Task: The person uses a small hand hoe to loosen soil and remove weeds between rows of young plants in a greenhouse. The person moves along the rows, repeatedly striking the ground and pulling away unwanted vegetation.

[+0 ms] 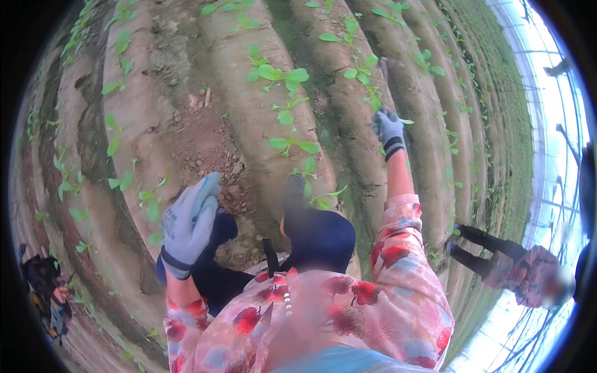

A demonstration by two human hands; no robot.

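My right hand (388,127), in a grey knit glove with a dark cuff, reaches out over a soil ridge to the right. It is closed on a slim hand tool (384,70), which looks like a small hoe; its head is blurred. Leafy green seedlings (361,72) grow along that ridge, just ahead of the glove. Above my left knee hangs my left hand (190,226), gloved alike, with its fingers stretched out and nothing visible in it. Between my hands, another row of seedlings (282,77) runs toward my shoe (294,189).
Loose, crumbly soil (210,144) fills the furrow before my left knee. More planted ridges (135,107) lie on both sides. One person (513,268) stands at the right; another (49,293) is at the far left. A greenhouse frame (555,154) rises along the right edge.
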